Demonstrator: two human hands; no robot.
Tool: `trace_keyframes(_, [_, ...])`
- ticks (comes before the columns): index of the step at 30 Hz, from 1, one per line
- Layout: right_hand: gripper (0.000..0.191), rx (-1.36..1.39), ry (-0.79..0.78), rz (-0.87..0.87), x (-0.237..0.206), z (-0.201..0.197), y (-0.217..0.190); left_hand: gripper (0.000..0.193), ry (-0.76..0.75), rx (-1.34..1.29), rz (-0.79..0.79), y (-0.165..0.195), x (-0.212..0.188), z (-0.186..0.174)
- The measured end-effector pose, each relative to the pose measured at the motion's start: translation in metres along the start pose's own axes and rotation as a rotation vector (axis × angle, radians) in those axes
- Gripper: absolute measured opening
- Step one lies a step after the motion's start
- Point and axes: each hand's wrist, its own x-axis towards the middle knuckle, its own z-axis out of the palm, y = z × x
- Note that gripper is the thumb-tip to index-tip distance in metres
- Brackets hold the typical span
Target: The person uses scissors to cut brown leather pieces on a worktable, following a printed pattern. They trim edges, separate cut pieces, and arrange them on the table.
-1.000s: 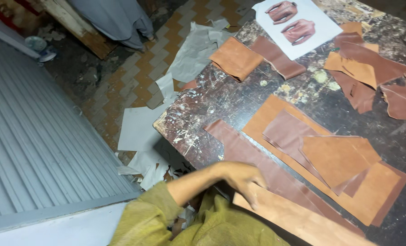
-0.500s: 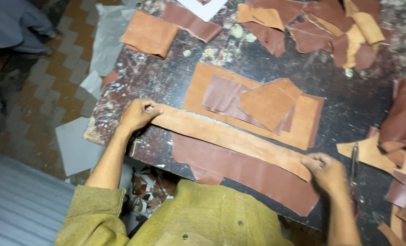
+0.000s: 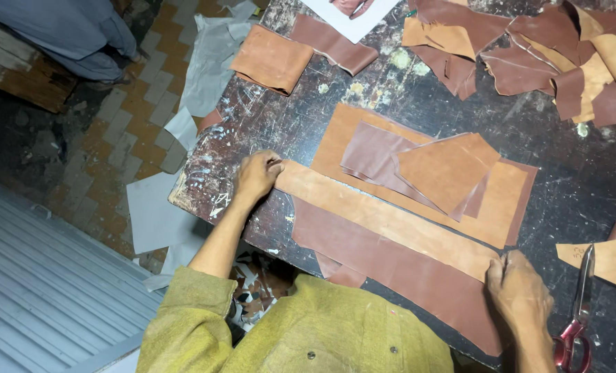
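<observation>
Landmark: the long tan leather strip [image 3: 384, 220], a narrow, matte, suede-like band lying slantwise on the dark table [image 3: 570, 173]
Left hand [image 3: 256, 176]: fingers curled shut, pinching the strip's upper-left end against the table
Right hand [image 3: 518, 293]: fingers folded down, gripping the strip's lower-right end
Strip between the hands: stretched flat and straight, its two ends under the fingers
Brown panel [image 3: 405, 276]: a darker, smoother leather piece, roughly oblong, lying under the strip and showing along its near side
Tan sheet [image 3: 501, 207]: a wide, flat piece just beyond the strip's far edge, with angular brown and tan offcuts [image 3: 425, 166] stacked on it
Scissors [image 3: 576, 324]: steel blades, red handles, just right of the strip's lower-right end, beside the right hand
Scrap heap [image 3: 543, 55]: crumpled, curling brown and tan pieces, well beyond the strip at the table's far right
Folded tan piece [image 3: 272, 59]: square, well beyond the strip's left end
Table surface: black, scratched, flecked with pale paint or glue
Floor left of the strip: chequered tiles with grey paper scraps [image 3: 156, 214]
</observation>
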Motion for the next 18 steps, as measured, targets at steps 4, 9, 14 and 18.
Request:
trace_keyframes(4, [0.021,0.372,0.306,-0.141,0.0,-0.009,0.008,0.018,0.105,-0.28,0.152,0.009,0.006,-0.023])
trace_keyframes(9, [0.024,1.1,0.394,-0.423,0.012,-0.037,0.009,0.012,0.158,-0.384,0.305,0.011,0.029,-0.039])
trace_keyframes(14, [0.028,1.217,0.402,-0.398,0.026,-0.069,0.019,0.013,0.088,-0.648,0.295,0.019,0.047,-0.046])
trace_keyframes(18, [0.028,1.059,0.409,-0.255,0.066,-0.065,0.037,0.014,0.051,-0.475,0.294,0.048,0.065,-0.041])
